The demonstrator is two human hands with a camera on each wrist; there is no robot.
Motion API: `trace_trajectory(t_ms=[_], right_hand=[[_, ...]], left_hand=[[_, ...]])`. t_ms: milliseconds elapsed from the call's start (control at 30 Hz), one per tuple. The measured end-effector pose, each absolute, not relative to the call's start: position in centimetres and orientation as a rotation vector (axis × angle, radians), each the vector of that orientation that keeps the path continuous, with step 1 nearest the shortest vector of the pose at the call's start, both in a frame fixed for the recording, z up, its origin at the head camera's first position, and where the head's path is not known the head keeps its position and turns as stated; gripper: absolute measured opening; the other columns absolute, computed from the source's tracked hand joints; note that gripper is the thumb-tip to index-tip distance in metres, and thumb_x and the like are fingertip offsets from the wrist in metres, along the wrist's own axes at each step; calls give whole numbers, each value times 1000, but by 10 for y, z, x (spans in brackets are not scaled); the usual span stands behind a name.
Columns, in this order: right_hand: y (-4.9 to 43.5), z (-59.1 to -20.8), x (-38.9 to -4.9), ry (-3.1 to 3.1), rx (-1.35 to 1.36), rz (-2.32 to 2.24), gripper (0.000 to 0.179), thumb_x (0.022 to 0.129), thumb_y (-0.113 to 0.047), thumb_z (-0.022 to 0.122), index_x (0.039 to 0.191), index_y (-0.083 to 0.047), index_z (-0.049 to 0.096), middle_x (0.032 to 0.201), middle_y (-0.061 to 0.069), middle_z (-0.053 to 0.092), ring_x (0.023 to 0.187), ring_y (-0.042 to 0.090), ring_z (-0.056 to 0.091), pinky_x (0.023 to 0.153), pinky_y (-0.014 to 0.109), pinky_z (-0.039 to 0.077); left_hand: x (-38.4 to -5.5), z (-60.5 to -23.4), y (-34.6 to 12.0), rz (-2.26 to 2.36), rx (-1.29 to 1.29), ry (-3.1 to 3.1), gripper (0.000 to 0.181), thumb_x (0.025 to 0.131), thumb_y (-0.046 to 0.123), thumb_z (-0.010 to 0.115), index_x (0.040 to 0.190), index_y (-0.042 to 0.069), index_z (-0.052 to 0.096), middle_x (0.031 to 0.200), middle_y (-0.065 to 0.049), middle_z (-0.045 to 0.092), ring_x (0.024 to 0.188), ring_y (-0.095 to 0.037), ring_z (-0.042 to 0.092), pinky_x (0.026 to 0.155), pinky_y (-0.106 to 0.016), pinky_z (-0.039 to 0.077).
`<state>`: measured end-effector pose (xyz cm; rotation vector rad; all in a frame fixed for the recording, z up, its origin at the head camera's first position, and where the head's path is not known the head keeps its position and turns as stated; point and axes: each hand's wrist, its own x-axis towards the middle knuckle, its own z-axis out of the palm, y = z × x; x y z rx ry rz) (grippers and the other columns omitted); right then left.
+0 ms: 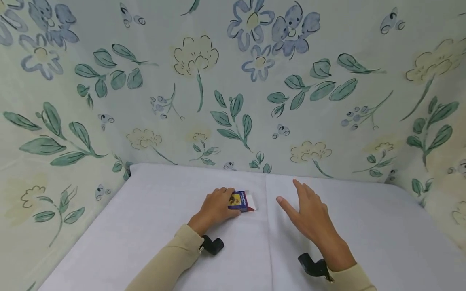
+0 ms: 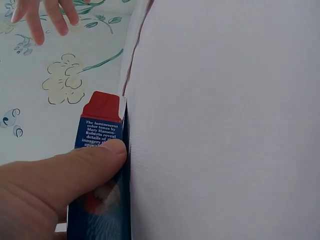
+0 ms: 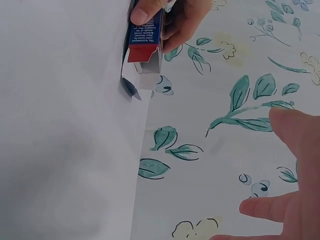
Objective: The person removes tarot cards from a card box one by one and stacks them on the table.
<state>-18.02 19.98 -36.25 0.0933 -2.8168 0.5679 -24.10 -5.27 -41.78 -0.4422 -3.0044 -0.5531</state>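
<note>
A small blue card box (image 1: 238, 201) with a yellow picture and red end flaps lies on the white cloth. My left hand (image 1: 217, 206) grips it, the thumb along the near side and the fingers over the far side. In the left wrist view the thumb presses the printed narrow side of the box (image 2: 100, 130), whose red flap sticks out. The box's end facing right stands open in the right wrist view, and its inside looks hollow there. To the right, my right hand (image 1: 309, 212) hovers with fingers and thumb spread, holding nothing.
A white cloth (image 1: 164, 190) covers the table, with a crease line running down its middle. Behind it and at both sides hangs a floral curtain (image 1: 233, 117). A black wrist camera (image 1: 212, 245) sits on the left cuff, and another black camera (image 1: 312, 264) on the right.
</note>
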Motion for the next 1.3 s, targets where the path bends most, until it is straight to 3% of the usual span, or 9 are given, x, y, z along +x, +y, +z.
trace_trajectory(t_ms=[233, 667, 900, 1300], right_hand=[[196, -365, -181, -2842, 129, 668, 91, 89, -69, 42, 151, -5, 25, 151, 26, 29, 136, 46, 28, 100, 70, 24], [181, -364, -176, -2829, 225, 1109, 75, 92, -63, 45, 145, -10, 38, 144, 17, 45, 129, 36, 46, 96, 50, 44], [176, -364, -172, -2756, 235, 1169, 69, 91, -61, 51, 138, -12, 45, 137, 12, 53, 121, 31, 54, 93, 47, 47], [171, -364, -170, -2713, 234, 1219, 43, 90, -35, 67, 125, -13, 57, 111, 6, 65, 103, 21, 63, 87, 36, 52]], left_hand=[[-232, -415, -49, -586, -505, -3008, 79, 76, 52, 76, 139, 10, 49, 125, -9, 57, 99, -20, 51, 89, -41, 45], [-210, -410, -41, -609, -629, -2950, 77, 74, 55, 76, 133, 12, 51, 105, -2, 60, 85, -14, 50, 75, -32, 46], [-202, -408, -37, -668, -638, -2930, 78, 74, 55, 77, 133, 14, 49, 108, -2, 61, 86, -12, 52, 77, -31, 47], [-197, -410, -34, -910, -731, -2866, 75, 76, 50, 78, 131, 12, 44, 108, 1, 59, 90, -7, 53, 82, -25, 49]])
